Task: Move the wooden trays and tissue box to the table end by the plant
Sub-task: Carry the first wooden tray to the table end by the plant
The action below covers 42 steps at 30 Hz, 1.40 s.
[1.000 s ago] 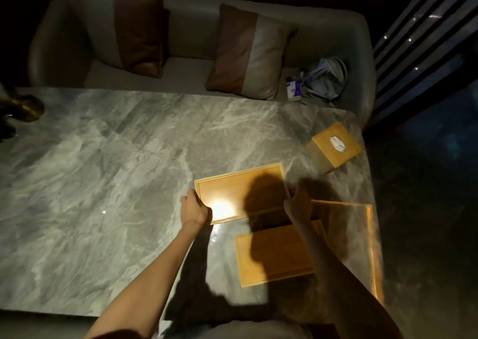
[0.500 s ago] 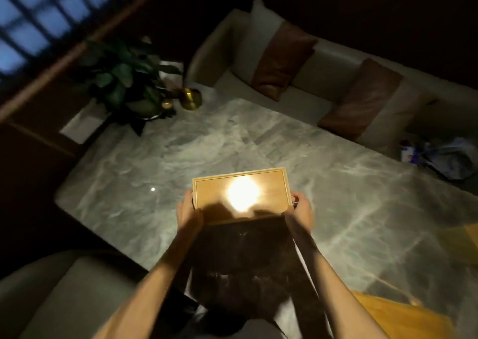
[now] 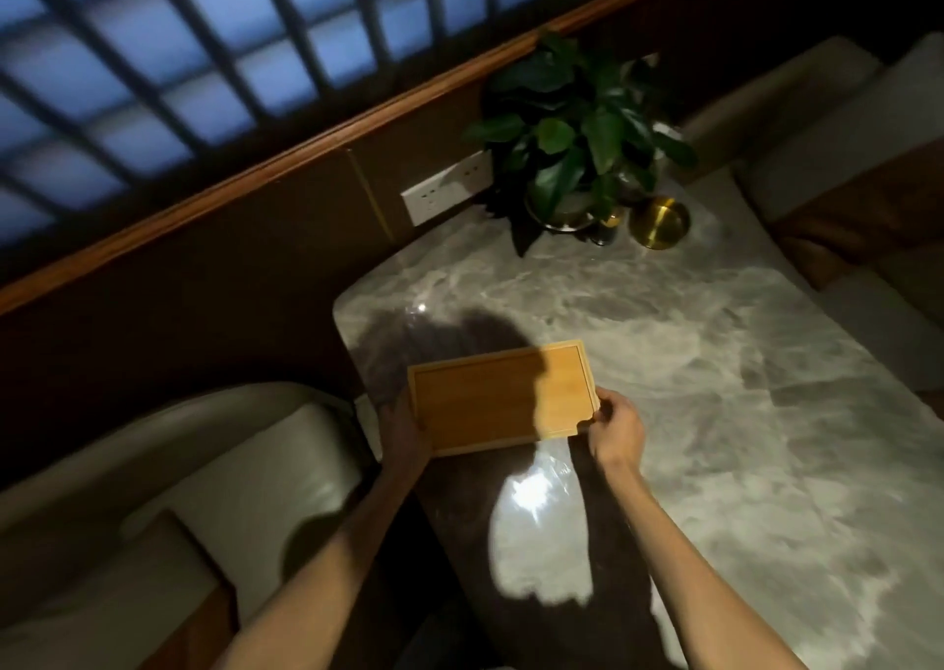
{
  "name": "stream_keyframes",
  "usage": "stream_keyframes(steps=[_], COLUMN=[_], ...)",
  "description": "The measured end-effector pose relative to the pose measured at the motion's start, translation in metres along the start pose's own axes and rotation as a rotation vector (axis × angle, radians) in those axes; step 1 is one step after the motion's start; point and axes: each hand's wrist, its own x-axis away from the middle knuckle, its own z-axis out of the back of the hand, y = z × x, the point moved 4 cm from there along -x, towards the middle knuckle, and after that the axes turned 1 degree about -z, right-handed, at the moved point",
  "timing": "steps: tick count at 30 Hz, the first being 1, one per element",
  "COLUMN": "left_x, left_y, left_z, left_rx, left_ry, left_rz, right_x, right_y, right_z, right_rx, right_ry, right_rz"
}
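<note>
Both hands hold one rectangular light-wood tray (image 3: 503, 397) over the grey marble tabletop (image 3: 715, 373), near its left edge. The left hand (image 3: 403, 432) has its grip closed on the tray's left short end; the right hand (image 3: 615, 429) pinches the right near corner. A leafy green potted plant (image 3: 572, 132) stands at the far corner, a round brass dish (image 3: 659, 220) just beside it.

Wooden tray (image 3: 490, 398) between both hands
</note>
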Motion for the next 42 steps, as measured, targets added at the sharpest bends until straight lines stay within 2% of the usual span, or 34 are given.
stream_keyframes(steps=[3,7,10,16,19,23,28,30,35,39,42], left_x=[-0.02,-0.04,-0.063,-0.123,-0.151,-0.184,-0.215,-0.228,-0.235,-0.227,-0.231], left_y=[-0.004,-0.007,-0.006,0.009,0.019,0.035,0.049,0.049,0.056,0.054,0.055], left_z=[0.0,-0.003,-0.003,0.008,0.007,0.009,0.01,0.013,0.015,0.011,0.012], left_rx=[0.052,0.111,0.149,0.023,0.114,0.147,0.076,-0.008,-0.008,-0.102,-0.077], left_ry=[0.048,0.144,0.194,0.166,0.128,0.154,0.175,0.18,0.225,0.27,0.25], left_rz=[0.017,0.033,0.045,0.059,0.094,0.077,0.026,0.037,-0.009,-0.067,-0.05], right_x=[-0.015,-0.043,-0.072,-0.123,-0.153,-0.188,-0.202,-0.199,-0.185,-0.182,-0.183], right_y=[-0.014,-0.027,-0.049,-0.104,-0.131,-0.164,-0.182,-0.185,-0.182,-0.188,-0.191], right_z=[-0.018,-0.037,-0.052,-0.075,-0.087,-0.1,-0.121,-0.126,-0.126,-0.131,-0.134], right_rx=[0.016,0.166,0.147,0.261,0.259,0.178,-0.045,-0.12,-0.087,-0.255,-0.34], right_ry=[-0.003,-0.055,-0.062,-0.005,0.004,0.001,0.01,0.05,0.193,0.261,0.22], right_rz=[0.038,0.17,0.158,0.256,0.338,0.365,0.197,0.23,0.346,0.292,0.252])
